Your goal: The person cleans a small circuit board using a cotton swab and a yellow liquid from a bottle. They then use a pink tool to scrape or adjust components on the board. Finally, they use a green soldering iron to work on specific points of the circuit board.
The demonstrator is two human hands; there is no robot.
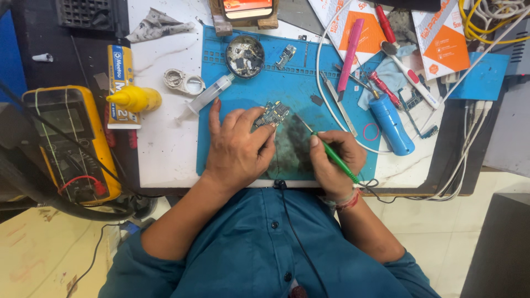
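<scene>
Right now the left hand (237, 149) presses flat on the little circuit board (273, 114) while the right hand (334, 160) grips a green soldering iron (331, 152), its tip just short of the board, work unfinished.

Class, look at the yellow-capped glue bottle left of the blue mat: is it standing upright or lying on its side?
Lying on its side. The glue bottle shows its full length flat on the white tabletop, yellow cap pointing sideways.
</scene>
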